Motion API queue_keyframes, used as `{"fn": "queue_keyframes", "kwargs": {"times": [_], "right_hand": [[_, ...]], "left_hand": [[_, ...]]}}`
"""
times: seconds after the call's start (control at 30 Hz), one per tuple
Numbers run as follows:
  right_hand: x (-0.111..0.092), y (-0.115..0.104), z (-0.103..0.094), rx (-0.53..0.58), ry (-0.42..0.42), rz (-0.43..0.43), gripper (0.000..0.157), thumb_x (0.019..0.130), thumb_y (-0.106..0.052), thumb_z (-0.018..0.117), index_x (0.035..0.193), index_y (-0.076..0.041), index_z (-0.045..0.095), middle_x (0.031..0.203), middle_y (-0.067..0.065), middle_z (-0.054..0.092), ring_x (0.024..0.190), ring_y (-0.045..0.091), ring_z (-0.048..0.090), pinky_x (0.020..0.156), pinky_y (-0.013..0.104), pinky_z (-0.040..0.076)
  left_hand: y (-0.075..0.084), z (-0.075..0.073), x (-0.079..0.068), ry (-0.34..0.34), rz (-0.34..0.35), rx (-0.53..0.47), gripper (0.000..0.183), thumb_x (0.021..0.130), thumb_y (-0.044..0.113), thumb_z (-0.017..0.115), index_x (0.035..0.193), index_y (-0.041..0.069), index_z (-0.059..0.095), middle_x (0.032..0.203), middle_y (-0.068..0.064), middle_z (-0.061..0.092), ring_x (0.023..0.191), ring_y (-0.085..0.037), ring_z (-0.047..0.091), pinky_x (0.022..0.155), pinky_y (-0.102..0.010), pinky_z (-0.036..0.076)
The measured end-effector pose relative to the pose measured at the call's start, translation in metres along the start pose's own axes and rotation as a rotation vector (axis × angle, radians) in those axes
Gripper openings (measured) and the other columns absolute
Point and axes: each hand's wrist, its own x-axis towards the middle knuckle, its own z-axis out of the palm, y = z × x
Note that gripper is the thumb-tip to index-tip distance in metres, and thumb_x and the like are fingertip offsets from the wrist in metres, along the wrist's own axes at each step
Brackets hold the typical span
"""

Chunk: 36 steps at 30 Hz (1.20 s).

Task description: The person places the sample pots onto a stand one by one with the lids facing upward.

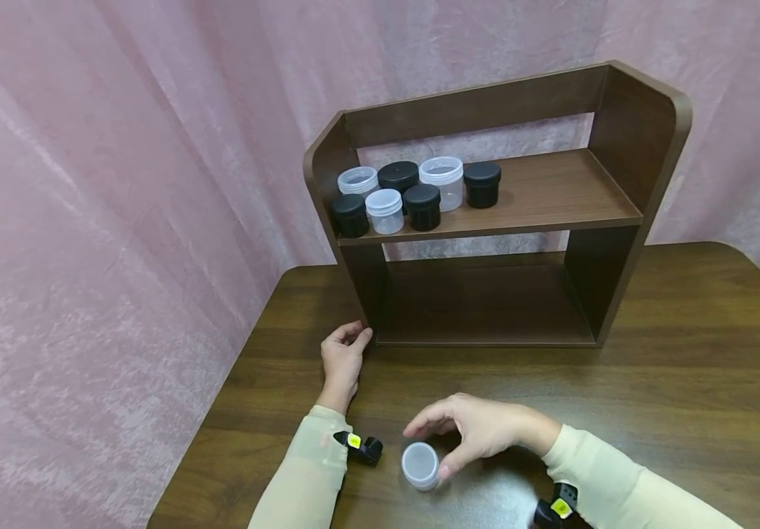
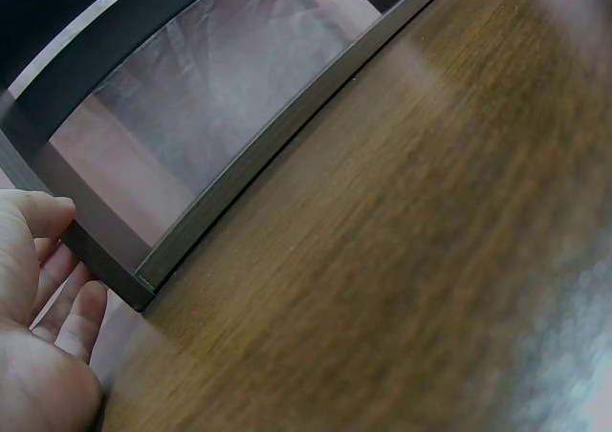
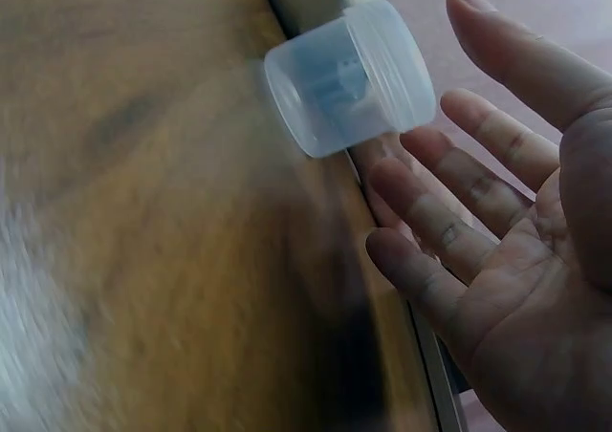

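A small translucent jar with a white lid (image 1: 420, 466) stands upright on the table near its front. Around and above it, my right hand (image 1: 486, 427) is spread with the thumb apart from the fingers. The right wrist view shows the jar (image 3: 344, 78) just beyond the fingertips, with the palm (image 3: 535, 289) bare. At the lower left corner of the brown wooden shelf (image 1: 486, 343), my left hand (image 1: 343, 364) has its thumb tip at the front edge of the side panel. Its other fingers lie loosely on the panel's outer side in the left wrist view.
On the shelf's upper board (image 1: 552, 195), several jars crowd the left side: black ones (image 1: 483, 187) and translucent ones (image 1: 385, 213). The shelf stands on a brown wooden table (image 1: 704, 397). Pink curtains (image 1: 122, 220) hang behind and to the left.
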Motion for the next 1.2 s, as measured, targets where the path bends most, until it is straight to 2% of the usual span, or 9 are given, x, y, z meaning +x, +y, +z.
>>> {"fn": "queue_keyframes", "kwargs": {"times": [0.2, 0.43, 0.77, 0.83, 1.2], "right_hand": [[0.003, 0.002, 0.005, -0.050, -0.012, -0.001, 0.055, 0.080, -0.024, 0.079, 0.128, -0.008, 0.057, 0.124, 0.005, 0.063, 0.114, 0.012, 0.056, 0.096, 0.034, 0.046], [0.004, 0.001, 0.009, -0.067, -0.002, 0.029, 0.046, 0.079, -0.019, 0.079, 0.122, -0.013, 0.063, 0.111, -0.008, 0.066, 0.103, 0.008, 0.060, 0.092, 0.032, 0.048], [0.004, 0.002, 0.008, -0.030, 0.039, 0.081, 0.043, 0.078, -0.016, 0.079, 0.118, -0.015, 0.065, 0.105, -0.006, 0.068, 0.097, 0.009, 0.063, 0.091, 0.033, 0.049], [0.003, 0.002, 0.006, -0.031, 0.049, 0.089, 0.042, 0.079, -0.016, 0.079, 0.118, -0.015, 0.065, 0.106, -0.006, 0.068, 0.097, 0.009, 0.063, 0.090, 0.033, 0.049], [-0.002, 0.004, -0.007, -0.058, 0.109, 0.109, 0.042, 0.081, -0.019, 0.079, 0.119, -0.012, 0.063, 0.105, -0.003, 0.068, 0.098, 0.013, 0.063, 0.087, 0.032, 0.051]], "left_hand": [[0.002, 0.000, -0.002, 0.005, -0.002, 0.000, 0.021, 0.080, 0.010, 0.078, 0.097, 0.000, 0.072, 0.095, -0.012, 0.069, 0.086, -0.017, 0.061, 0.071, -0.019, 0.048], [0.000, 0.000, -0.001, 0.001, 0.010, 0.004, 0.017, 0.079, 0.011, 0.079, 0.094, 0.003, 0.073, 0.092, -0.007, 0.069, 0.086, -0.017, 0.062, 0.071, -0.021, 0.048], [-0.001, -0.002, 0.000, -0.020, 0.001, 0.003, 0.024, 0.081, 0.011, 0.078, 0.100, -0.001, 0.072, 0.100, -0.016, 0.068, 0.091, -0.021, 0.061, 0.072, -0.019, 0.047], [0.004, -0.002, -0.002, -0.026, 0.004, 0.011, 0.024, 0.081, 0.010, 0.077, 0.101, -0.003, 0.071, 0.101, -0.018, 0.068, 0.092, -0.022, 0.061, 0.071, -0.019, 0.047], [0.000, 0.000, 0.000, -0.001, 0.008, -0.011, 0.020, 0.079, 0.010, 0.079, 0.096, 0.001, 0.073, 0.094, -0.011, 0.069, 0.087, -0.019, 0.062, 0.071, -0.020, 0.048]]}}
